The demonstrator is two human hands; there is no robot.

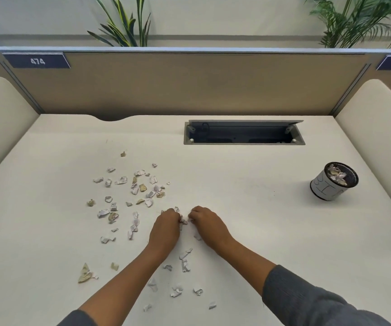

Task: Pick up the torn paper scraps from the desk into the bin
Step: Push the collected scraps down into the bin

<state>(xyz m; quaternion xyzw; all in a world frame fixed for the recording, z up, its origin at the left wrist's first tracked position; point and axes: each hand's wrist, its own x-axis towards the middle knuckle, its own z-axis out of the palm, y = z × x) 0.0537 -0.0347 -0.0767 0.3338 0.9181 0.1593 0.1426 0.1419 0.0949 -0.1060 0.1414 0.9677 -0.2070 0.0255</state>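
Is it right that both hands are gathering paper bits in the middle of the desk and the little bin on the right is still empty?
Not quite. The bin on the right is not empty: the head view shows paper scraps already lying inside it. The rest holds: the left hand and the right hand are both gathering paper bits in the middle of the desk.

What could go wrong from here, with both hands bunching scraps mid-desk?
1. The bin stands far off to the right, so loose bits may drop from the left hand or right hand on the way there.
2. The bin already looks heaped with paper and is small; more may spill over its rim.
3. Scraps lie spread wide, so the sleeve may brush the near ones off the desk.
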